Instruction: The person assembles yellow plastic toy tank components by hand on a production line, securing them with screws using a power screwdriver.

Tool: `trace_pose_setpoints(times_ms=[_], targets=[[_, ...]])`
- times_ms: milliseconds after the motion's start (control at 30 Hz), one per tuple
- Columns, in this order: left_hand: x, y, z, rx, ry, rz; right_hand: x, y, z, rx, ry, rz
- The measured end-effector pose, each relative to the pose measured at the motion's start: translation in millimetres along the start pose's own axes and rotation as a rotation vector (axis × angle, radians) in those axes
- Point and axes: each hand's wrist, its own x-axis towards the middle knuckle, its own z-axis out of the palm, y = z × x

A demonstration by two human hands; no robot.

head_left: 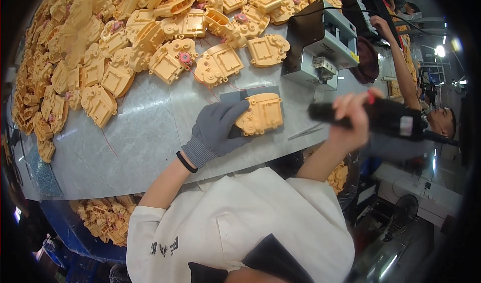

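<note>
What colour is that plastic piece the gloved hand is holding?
The plastic piece is light orange; it shows best in the head view.

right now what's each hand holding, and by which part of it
The gloved left hand holds a yellow plastic part by its left end. The right hand, blurred, grips a black tool toward its left end.

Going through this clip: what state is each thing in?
Left hand: gloved, holding the orange plastic housing
Right hand: bare, gripping the black power tool
Orange plastic housing: resting on the gray pad
Black power tool: held sideways, blurred
Tweezers: lying on the table
Other housings: mostly heaped
Boxlike machine: standing; power state unclear
</note>
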Motion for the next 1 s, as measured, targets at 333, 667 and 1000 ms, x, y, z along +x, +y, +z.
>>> trace_pose_setpoints(times_ms=[333, 667, 1000], targets=[[1, 1, 1, -0.029, 0.016, 0.022, 77, 33, -20, -0.565, 0.195, -0.195], [2, -1, -1, -0.052, 0.012, 0.038, -34, -3, 40, 0.009, -0.326, -0.007], [-2, -1, -3, -0.075, -0.060, -0.043, -59, 9, 60, -0.125, -0.388, 0.094]])
